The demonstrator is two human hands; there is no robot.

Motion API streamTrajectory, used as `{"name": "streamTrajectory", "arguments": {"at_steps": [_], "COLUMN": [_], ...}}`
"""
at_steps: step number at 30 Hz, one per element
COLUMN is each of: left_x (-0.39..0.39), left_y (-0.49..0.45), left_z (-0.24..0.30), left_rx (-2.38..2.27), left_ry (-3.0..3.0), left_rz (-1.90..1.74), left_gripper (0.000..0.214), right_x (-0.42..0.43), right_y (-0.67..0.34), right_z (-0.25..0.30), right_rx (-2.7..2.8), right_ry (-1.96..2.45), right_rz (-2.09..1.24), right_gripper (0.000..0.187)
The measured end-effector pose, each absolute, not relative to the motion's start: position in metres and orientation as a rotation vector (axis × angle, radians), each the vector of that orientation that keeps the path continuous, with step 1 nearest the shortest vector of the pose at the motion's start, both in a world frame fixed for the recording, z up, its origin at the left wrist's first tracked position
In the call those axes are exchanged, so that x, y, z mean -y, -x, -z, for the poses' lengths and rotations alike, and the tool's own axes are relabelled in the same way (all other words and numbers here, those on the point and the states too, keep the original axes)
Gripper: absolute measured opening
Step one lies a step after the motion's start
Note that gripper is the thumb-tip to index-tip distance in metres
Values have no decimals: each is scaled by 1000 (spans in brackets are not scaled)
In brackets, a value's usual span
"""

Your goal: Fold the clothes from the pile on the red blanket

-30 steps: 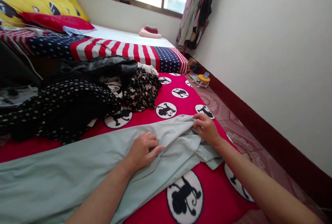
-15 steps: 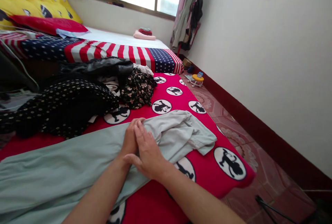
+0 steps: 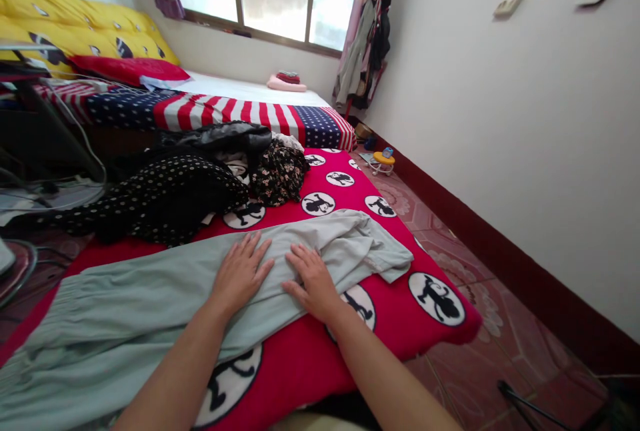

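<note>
Pale grey-green trousers [image 3: 165,284] lie stretched across a red cloth with round black-and-white figures [image 3: 280,378]. Their gathered elastic ends are at the lower left, and the other end is rumpled and folded over at the right. My left hand [image 3: 243,272] rests flat on the middle of the fabric, fingers spread. A short way to its right, my right hand [image 3: 311,279] also lies on the trousers, palm down with fingers apart. Neither hand grips the cloth. Beyond them is a heap of dark clothes [image 3: 195,184], some dotted and some floral.
A bed with a stars-and-stripes cover [image 3: 240,110] stands by the window. Along the right runs a white wall [image 3: 500,118]. A small yellow stool [image 3: 384,158] sits on the tiled floor [image 3: 450,264]. Cables and a dark stand [image 3: 45,131] are at the left.
My hands were together, one over the other, above the trousers. They have separated, left hand moving left and right hand right, and now lie flat. The view has shifted slightly.
</note>
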State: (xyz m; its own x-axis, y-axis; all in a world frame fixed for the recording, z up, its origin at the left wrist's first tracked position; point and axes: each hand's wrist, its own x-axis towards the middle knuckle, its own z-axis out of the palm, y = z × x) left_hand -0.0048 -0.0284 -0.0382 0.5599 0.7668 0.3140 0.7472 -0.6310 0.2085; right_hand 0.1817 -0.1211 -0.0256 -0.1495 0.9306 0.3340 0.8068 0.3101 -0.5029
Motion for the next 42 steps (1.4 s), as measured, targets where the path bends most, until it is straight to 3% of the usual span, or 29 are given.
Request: {"name": "streamTrajectory", "arguments": {"at_steps": [7,14,20,30,34,42], "left_x": [48,101,107,89,92,97], "left_y": [4,-34,-55,-43,-42,-42], "left_z": [31,16,25,29,27,26], "left_rx": [-1133,-826,-935,-912,-861,-840], "left_ry": [-2616,-2703,-2774,-2444,-2489,-2589], "left_rz": [-799,-634,-705,-881,-828,-787], "left_gripper": [40,69,37,30,28,28], "right_x": [168,231,220,193,184,141], "right_y": [-210,-319,-343,-379,-387,-372], "right_z": [23,18,11,7,19,19], "right_rx": [1347,836,1038,1197,1017,668], "right_ry": [1466,2116,2412,2027,2010,1564], "right_rz": [-325,-94,-109,90,-73,-370], "right_gripper": [24,32,37,26,28,37]}}
